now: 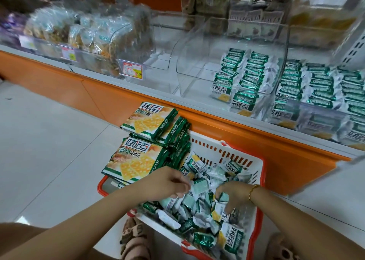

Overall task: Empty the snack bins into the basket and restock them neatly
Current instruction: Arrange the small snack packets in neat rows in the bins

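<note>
Left hand (169,182): reached over the basket's near-left part, fingers curled, tips set against the loose packets; whether anything is actually held cannot be told, since the palm side is hidden.
Right hand (234,197): lowered into the pile, fingers curled down around one of the small packets (197,210), with the fingertips partly buried.
Bracelet (252,190): gold-coloured beads, worn on the right wrist.
Small packets: green-and-white wrappers, heaped loosely and unsorted in the basket; the print is mostly too crumpled to be read.
Basket (261,180): white slotted walls and an orange-red rim, set on the floor against the shelf front; the near corner is cut off by the frame edge.
Large flat packs (138,161): two stacks resting across the basket's left end, the far stack leaned against the shelf edge; the lower packs are hidden.
Shelf edge (217,121): an orange strip, run diagonally behind the basket.
Middle bin (197,70): clear plastic; the left part is bare and two neat rows of packets (243,72) are stood at the right.
Right bin (316,86): filled with rows of the same packets, seen through glare and a blurred front panel.
Left bin (158,62): clear, with contents not made out.
Price tag (132,70): clipped at the shelf front, digits only partly legible.
Bagged snacks (79,32): far left, blurred, type not identifiable.
Feet (134,234): patterned footwear, partly cut off at the bottom.
</note>
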Motion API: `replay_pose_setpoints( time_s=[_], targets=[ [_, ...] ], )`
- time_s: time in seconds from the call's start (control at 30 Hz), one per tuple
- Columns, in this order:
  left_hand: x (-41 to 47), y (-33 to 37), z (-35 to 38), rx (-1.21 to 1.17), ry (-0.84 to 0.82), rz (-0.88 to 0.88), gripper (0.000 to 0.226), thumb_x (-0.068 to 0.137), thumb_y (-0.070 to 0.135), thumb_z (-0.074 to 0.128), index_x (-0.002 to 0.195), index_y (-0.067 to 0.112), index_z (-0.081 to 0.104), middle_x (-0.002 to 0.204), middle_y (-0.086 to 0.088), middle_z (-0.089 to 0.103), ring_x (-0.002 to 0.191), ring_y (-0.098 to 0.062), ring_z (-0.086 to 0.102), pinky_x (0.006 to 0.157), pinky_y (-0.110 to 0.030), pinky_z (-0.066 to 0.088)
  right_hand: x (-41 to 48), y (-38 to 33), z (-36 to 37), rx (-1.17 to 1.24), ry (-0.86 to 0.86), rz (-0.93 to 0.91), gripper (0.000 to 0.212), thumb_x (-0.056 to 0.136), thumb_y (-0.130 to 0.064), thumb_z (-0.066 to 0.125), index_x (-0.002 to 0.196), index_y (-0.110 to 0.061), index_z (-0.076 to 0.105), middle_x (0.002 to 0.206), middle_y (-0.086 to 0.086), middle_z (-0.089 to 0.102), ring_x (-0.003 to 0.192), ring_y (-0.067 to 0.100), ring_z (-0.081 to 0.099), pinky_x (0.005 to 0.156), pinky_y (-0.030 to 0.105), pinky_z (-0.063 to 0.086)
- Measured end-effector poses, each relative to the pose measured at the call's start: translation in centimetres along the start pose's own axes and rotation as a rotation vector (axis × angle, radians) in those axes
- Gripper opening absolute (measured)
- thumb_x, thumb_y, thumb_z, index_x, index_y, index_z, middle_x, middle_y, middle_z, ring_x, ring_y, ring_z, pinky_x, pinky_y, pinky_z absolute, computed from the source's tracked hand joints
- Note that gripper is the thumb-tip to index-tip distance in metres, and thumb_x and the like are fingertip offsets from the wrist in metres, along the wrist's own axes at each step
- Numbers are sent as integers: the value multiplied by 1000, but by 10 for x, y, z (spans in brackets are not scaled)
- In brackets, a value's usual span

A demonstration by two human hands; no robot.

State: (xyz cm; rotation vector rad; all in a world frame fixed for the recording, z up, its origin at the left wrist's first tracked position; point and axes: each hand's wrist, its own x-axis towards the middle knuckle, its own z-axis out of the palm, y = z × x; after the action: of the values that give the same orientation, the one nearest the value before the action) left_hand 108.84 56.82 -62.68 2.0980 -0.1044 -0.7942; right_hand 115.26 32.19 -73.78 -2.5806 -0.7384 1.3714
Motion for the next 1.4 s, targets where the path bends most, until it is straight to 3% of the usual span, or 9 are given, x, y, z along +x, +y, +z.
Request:
replay_pose_setpoints(
  time_s=[0.3, 0.43, 0.53, 0.6, 0.77, 0.93, 1.03, 1.2, 1.4],
  targets=[
    [15, 6, 9, 103, 103, 53, 39, 79, 44, 74, 101, 19, 56, 87, 9, 51, 73, -6, 50, 65, -17, 37, -61, -42, -74, 320, 149, -245, 64, 83, -43, 71, 138, -26, 44, 135, -19, 39, 126, 2, 34, 104, 19, 29],
    [15, 25, 4, 72, 216, 189, 35, 78, 36, 77, 78, 19, 47, 68, 4, 37, 53, -6, 42, 51, -20, 27, -82, -54, -94, 543, 217, -307, 46, 78, -32, 78, 118, -28, 57, 133, -17, 40, 124, 11, 45, 83, 20, 52],
    [15, 34, -5, 60, 311, 251, 35, 77, 38, 77, 101, 17, 62, 88, -2, 56, 77, -10, 55, 57, -18, 37, -92, -57, -104, 685, 304, -332, 39, 74, -29, 80, 110, -29, 64, 129, -13, 48, 105, 12, 62, 76, 31, 59],
    [16, 38, -11, 28, 378, 261, 33, 76, 37, 77, 102, 21, 63, 83, 11, 58, 68, -2, 53, 60, -14, 36, -100, -59, -110, 699, 386, -351, 34, 77, -31, 77, 108, -33, 64, 125, -15, 51, 98, 8, 65, 77, 31, 59],
    [17, 47, -25, -363, 329, 100, 30, 73, 24, 82, 88, 10, 60, 78, -3, 50, 67, -13, 51, 66, -25, 45, -120, -65, -123, 455, 667, -334, 31, 89, -26, 67, 114, -44, 63, 121, -24, 58, 110, -2, 56, 94, 32, 49],
    [15, 57, -23, -821, 123, -70, 21, 82, 13, 73, 89, 11, 53, 82, -5, 50, 71, -13, 49, 64, -26, 58, -128, -94, -118, 123, 1106, -241, 57, 95, -21, 58, 143, -42, 37, 113, -8, 57, 91, 12, 56, 76, 29, 51],
    [15, 64, -25, -1014, 67, -66, 9, 85, 8, 68, 88, 7, 59, 86, -10, 61, 74, -18, 60, 72, -35, 60, -121, -102, -109, -51, 1323, -344, 64, 83, -10, 71, 141, -22, 47, 108, -2, 67, 84, 11, 60, 71, 24, 54],
    [23, 73, -33, -1249, 81, 5, 16, 86, 2, 55, 102, 4, 56, 96, -17, 51, 79, -25, 53, 74, -34, 57, -111, -103, -101, -101, 1293, -579, 51, 88, -10, 50, 140, -13, 50, 147, -3, 45, 138, 11, 35, 114, 19, 28],
    [28, 92, -40, -1421, 185, 36, 8, 92, 17, 51, 92, 9, 54, 92, -18, 41, 79, -27, 38, 73, -31, 43, -122, -105, -101, 216, 1234, -578, 47, 96, -33, 38, 142, -37, 40, 154, -26, 21, 106, -3, 55, 77, 1, 38]
  ],
)
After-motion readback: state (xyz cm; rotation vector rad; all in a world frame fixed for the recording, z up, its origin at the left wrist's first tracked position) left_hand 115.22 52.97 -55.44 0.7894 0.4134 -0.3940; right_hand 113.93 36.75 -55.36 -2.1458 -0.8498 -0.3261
